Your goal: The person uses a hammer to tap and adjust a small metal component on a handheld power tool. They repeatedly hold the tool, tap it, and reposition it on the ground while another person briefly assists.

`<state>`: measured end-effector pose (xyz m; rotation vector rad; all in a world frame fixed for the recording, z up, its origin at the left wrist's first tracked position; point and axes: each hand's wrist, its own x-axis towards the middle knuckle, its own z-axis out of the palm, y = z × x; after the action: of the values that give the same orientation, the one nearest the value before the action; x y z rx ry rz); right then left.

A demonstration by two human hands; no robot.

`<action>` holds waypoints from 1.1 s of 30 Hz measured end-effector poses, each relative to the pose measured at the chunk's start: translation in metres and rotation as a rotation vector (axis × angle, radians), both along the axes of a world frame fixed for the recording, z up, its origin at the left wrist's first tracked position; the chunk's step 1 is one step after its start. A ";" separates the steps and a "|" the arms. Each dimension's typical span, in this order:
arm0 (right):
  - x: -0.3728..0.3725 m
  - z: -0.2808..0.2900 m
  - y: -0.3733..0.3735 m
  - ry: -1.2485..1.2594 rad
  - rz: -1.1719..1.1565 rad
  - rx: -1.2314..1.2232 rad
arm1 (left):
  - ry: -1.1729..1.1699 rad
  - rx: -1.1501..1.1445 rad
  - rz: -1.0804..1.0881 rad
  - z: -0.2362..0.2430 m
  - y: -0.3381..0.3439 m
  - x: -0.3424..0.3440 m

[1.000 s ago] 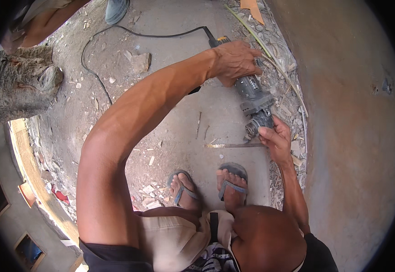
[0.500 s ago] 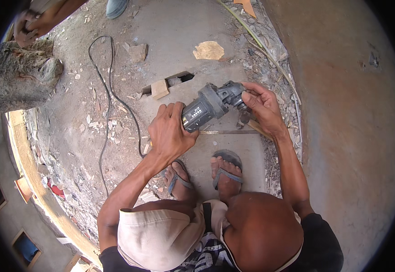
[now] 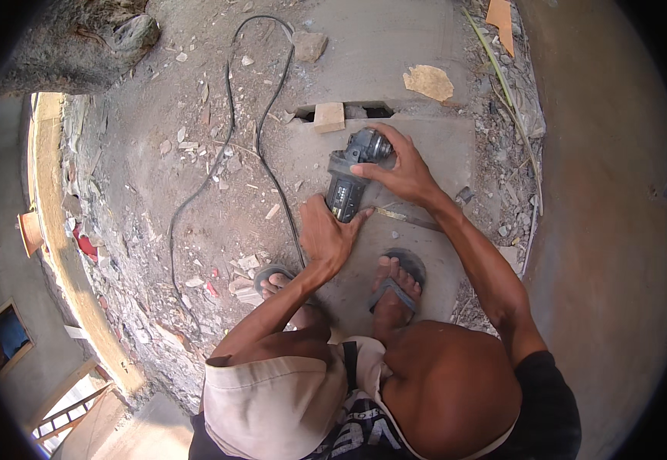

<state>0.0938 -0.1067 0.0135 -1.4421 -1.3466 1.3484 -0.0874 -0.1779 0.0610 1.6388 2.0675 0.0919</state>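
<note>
The grip of the left hand (image 3: 324, 236) wraps the body of the angle grinder (image 3: 345, 178), near the far edge of the concrete slab (image 3: 442, 146); whether it touches down is hard to tell. The right hand (image 3: 404, 172) clasps the head. A firm left hold should help the right steady it.

head view | left fisheye of worn pair | faces steeply down | near knees (image 3: 456, 376), farther from ground (image 3: 379, 46)
</note>
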 end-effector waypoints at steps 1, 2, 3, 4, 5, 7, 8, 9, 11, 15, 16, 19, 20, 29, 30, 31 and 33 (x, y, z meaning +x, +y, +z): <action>-0.003 0.002 0.001 -0.036 0.044 0.006 | -0.008 -0.002 0.030 -0.002 -0.004 -0.002; -0.006 0.004 0.003 -0.073 0.086 0.012 | -0.009 0.008 0.038 -0.006 -0.009 -0.007; -0.006 0.006 0.005 -0.115 0.127 0.020 | -0.015 0.018 0.044 -0.008 -0.012 -0.008; -0.006 0.003 0.004 -0.171 0.144 0.066 | -0.021 0.029 0.048 -0.010 -0.015 -0.010; -0.006 -0.002 0.002 -0.226 0.160 0.113 | -0.026 -0.026 0.053 -0.012 -0.018 -0.012; -0.005 -0.003 0.002 -0.284 0.176 0.185 | -0.037 -0.132 0.057 -0.007 -0.018 -0.013; -0.005 -0.003 0.002 -0.286 0.175 0.208 | -0.048 -0.143 0.032 -0.006 -0.017 -0.015; -0.005 -0.002 0.003 -0.290 0.169 0.231 | -0.059 -0.153 0.003 -0.006 -0.015 -0.019; -0.008 0.001 0.004 -0.190 0.169 0.204 | -0.086 -0.031 -0.074 -0.006 -0.005 -0.025; -0.004 -0.007 0.009 0.026 0.118 0.118 | -0.153 0.355 -0.267 -0.004 0.031 -0.015; 0.000 -0.006 0.010 0.044 0.130 0.086 | -0.166 0.416 -0.318 -0.004 0.037 -0.009; 0.009 -0.002 0.010 0.037 0.153 0.046 | -0.258 0.432 -0.245 -0.022 0.038 0.005; 0.009 -0.003 0.009 -0.002 0.157 0.077 | -0.282 0.447 -0.238 -0.026 0.038 0.003; 0.013 0.017 -0.003 -0.147 0.194 -0.017 | -0.403 0.476 -0.240 -0.041 0.039 -0.007; 0.016 0.018 -0.005 -0.160 0.186 -0.039 | -0.429 0.485 -0.244 -0.043 0.040 -0.006; 0.016 0.015 -0.008 -0.126 0.153 -0.058 | -0.454 0.494 -0.248 -0.044 0.040 -0.006; 0.010 0.004 -0.012 -0.053 0.089 -0.090 | -0.486 0.492 -0.242 -0.045 0.042 -0.011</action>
<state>0.1041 -0.1190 0.0179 -1.5022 -1.4146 1.4539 -0.0981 -0.1356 0.0155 1.8927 1.5347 0.8816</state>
